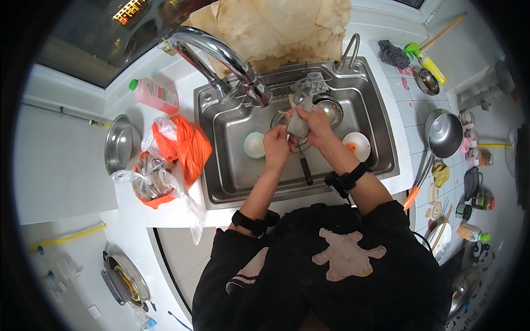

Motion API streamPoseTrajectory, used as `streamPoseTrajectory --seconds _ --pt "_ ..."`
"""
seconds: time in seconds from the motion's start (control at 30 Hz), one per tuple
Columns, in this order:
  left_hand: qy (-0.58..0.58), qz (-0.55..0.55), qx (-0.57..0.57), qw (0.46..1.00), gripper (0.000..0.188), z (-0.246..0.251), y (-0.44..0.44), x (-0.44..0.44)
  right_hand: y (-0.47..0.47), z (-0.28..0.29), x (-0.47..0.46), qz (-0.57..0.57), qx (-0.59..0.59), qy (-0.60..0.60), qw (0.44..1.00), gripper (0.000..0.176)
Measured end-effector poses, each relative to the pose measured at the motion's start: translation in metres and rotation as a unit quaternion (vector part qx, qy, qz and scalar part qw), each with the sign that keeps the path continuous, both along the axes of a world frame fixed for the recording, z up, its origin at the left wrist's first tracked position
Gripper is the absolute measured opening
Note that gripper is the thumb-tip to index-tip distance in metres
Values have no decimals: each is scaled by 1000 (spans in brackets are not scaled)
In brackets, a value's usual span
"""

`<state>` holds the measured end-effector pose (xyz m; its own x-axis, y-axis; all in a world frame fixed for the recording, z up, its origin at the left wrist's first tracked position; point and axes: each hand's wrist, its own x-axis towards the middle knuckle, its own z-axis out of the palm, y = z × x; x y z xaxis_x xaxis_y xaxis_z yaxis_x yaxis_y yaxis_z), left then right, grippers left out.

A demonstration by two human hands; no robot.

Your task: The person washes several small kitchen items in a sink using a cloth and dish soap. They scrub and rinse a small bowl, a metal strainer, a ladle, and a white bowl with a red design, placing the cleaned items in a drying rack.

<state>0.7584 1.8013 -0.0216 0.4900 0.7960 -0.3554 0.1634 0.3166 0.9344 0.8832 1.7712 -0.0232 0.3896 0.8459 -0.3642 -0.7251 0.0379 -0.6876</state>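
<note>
Over the stainless steel sink [232,173], my right hand [316,124] grips a greyish cloth [299,124] wrapped around a metal utensil, whose rounded shiny end [302,96] shows above the cloth. My left hand [276,145] is closed at the cloth's lower left side; what its fingers pinch is partly hidden. Below both hands a black handle [305,169] slants down in the basin; whether it belongs to the held utensil I cannot tell. A pale bowl [254,145] lies left of my hands, a white bowl with orange residue [356,147] right, and a metal bowl [329,111] behind.
A chrome faucet [256,93] arches over the sink's back left. Orange and clear plastic bags [192,149], a steel basin [120,145] and a pink liquid bottle [155,96] stand left. On the right counter are a saucepan [444,133], a spray bottle [430,68] and a steel wool scrubber [393,53].
</note>
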Motion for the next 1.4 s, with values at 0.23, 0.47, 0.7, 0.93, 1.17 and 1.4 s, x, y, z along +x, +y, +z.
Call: streamPoseTrajectory --seconds 0.23,0.47,0.7,0.93,1.17,1.4 --pt "12 43 116 992 14 -9 -2 5 -8 -8 -16 32 3 -29 999 16" --pt "9 -27 143 989 10 -2 -12 2 8 -18 0 -65 -8 -33 997 19" --pt "101 11 246 964 18 14 -2 -15 2 -8 30 -52 37 143 988 44" --pt "-13 -44 161 986 22 4 10 -16 -16 4 45 95 192 176 961 55" --pt "-10 -55 61 997 6 17 15 -22 -24 21 48 -22 81 14 996 53" --pt "103 -84 353 926 9 26 -6 2 -8 32 20 -67 -89 -818 564 30"
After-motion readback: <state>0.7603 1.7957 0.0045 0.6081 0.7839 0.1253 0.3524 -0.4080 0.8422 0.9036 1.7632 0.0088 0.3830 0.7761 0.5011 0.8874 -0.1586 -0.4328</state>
